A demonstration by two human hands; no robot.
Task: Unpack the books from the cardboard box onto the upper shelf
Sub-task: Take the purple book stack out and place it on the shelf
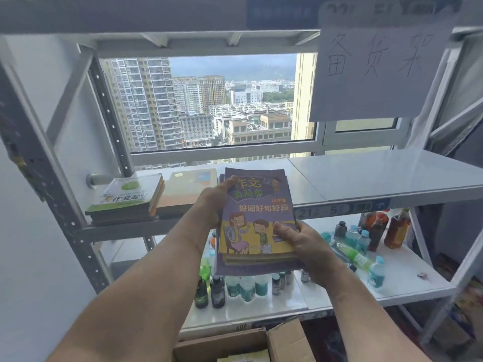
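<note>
One stack of purple-covered paperback books (257, 220) lying flat, long axis pointing away toward the window, far end over the white upper shelf (379, 176), left hand (211, 202) gripping its left edge, right hand (300, 239) pinching its near right corner, two book piles (130, 199) already shelved at left, one open cardboard box (243, 343) below

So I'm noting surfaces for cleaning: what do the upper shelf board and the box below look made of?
Upper shelf board: smooth white panel, slightly glossy, probably laminate or painted metal; it reflects window light. Cardboard box: plain brown corrugated card, matte, with folded open flaps.
</note>
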